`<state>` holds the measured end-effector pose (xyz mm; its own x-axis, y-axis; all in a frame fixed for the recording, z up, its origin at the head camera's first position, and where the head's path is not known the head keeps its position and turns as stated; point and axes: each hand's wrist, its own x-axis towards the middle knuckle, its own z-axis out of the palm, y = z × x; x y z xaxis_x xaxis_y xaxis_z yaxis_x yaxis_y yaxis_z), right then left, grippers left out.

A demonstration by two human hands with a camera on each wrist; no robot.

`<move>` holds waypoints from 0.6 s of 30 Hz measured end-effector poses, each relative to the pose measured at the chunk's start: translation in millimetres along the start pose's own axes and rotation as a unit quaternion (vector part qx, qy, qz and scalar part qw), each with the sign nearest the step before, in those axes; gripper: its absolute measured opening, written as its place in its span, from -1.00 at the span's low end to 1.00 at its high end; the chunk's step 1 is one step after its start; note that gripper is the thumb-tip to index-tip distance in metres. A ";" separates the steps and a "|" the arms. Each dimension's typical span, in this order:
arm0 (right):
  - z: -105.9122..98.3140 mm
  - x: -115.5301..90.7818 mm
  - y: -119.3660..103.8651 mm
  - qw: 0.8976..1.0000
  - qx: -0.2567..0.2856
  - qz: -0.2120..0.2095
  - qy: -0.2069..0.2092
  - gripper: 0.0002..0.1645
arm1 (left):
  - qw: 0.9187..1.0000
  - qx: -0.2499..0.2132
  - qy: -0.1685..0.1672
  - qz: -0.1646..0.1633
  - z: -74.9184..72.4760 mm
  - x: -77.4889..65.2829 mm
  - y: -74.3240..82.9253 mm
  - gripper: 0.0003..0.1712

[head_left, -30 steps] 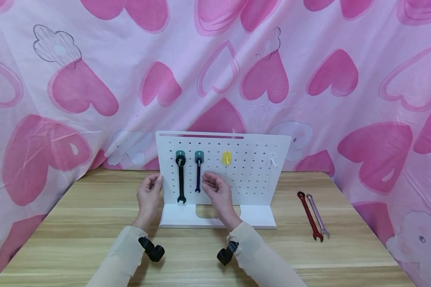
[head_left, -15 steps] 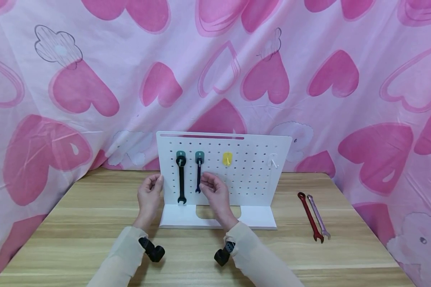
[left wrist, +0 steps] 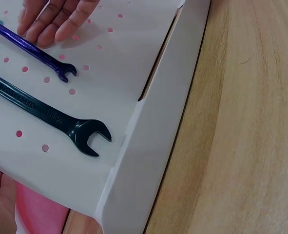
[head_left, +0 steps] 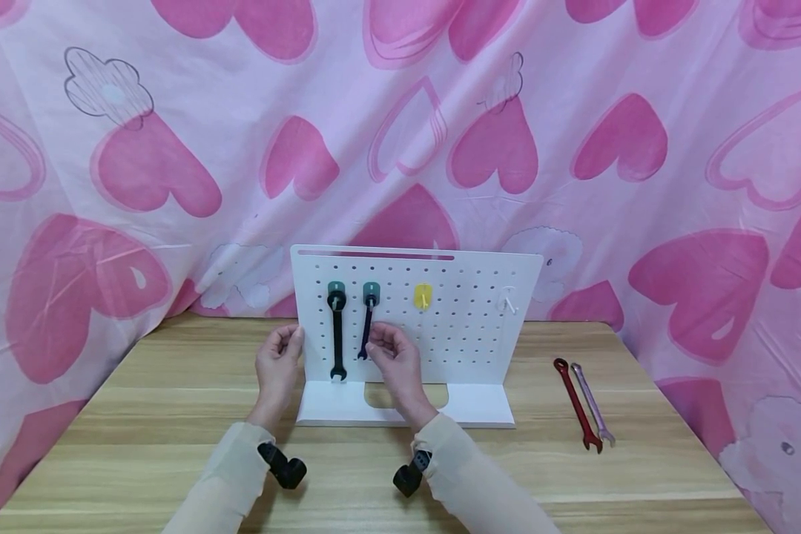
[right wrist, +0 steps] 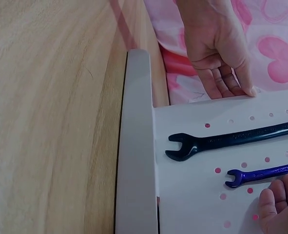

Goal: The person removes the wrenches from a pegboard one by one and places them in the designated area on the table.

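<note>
A white pegboard [head_left: 467, 337] stands upright on the table. My left hand [head_left: 277, 363] holds its left edge, thumb at the front and fingers behind, as the right wrist view of that hand [right wrist: 217, 44] shows. A large dark combination wrench [head_left: 337, 337] hangs from the leftmost hook, and a smaller purple combination wrench [head_left: 366, 331] hangs from the second, its lower end swung slightly left. Against the purple wrench's right side are the loosely bent fingers of my right hand [head_left: 400, 371]; they do not close round it. The left wrist view shows the purple wrench's open end [left wrist: 66, 70] free.
On the board, a yellow hook [head_left: 423, 297] and a white hook [head_left: 508, 300] carry nothing. A red wrench [head_left: 577, 404] and a pale purple wrench [head_left: 592, 404] lie on the wooden table [head_left: 140, 445] at right. A pink heart-print cloth [head_left: 240, 148] hangs behind.
My right hand has moved left to the purple wrench, whose lower end has swung left from hanging straight. My left hand has stayed at the board's edge.
</note>
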<state>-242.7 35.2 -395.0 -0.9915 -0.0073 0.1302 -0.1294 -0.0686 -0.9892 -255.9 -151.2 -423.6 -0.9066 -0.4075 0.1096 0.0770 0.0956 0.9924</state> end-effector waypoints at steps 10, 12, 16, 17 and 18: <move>6.8 2.7 10.3 1.000 0.002 -0.009 0.006 -0.60 | 1.000 0.001 0.002 0.000 0.6 0.7 -2.2 -0.58; 7.9 3.0 10.4 1.000 0.000 -0.009 0.008 -0.60 | 1.000 0.000 0.005 -0.002 0.8 0.9 -2.3 -0.58; 9.0 3.9 12.2 1.000 -0.006 -0.010 0.009 -0.61 | 1.000 0.000 0.003 -0.002 0.6 1.0 -2.0 -0.57; 9.1 3.9 12.6 1.000 -0.007 -0.010 0.009 -0.61 | 1.000 0.000 0.003 -0.002 0.5 1.1 -2.2 -0.57; 9.1 3.9 13.1 1.000 -0.009 -0.010 0.009 -0.62 | 1.000 -0.001 0.002 -0.001 0.4 1.1 -2.1 -0.57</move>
<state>-248.1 25.2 -406.8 -0.9888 0.0113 0.1488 -0.1491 -0.0508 -0.9875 -257.2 -151.5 -425.6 -0.9052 -0.4110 0.1080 0.0759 0.0939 0.9927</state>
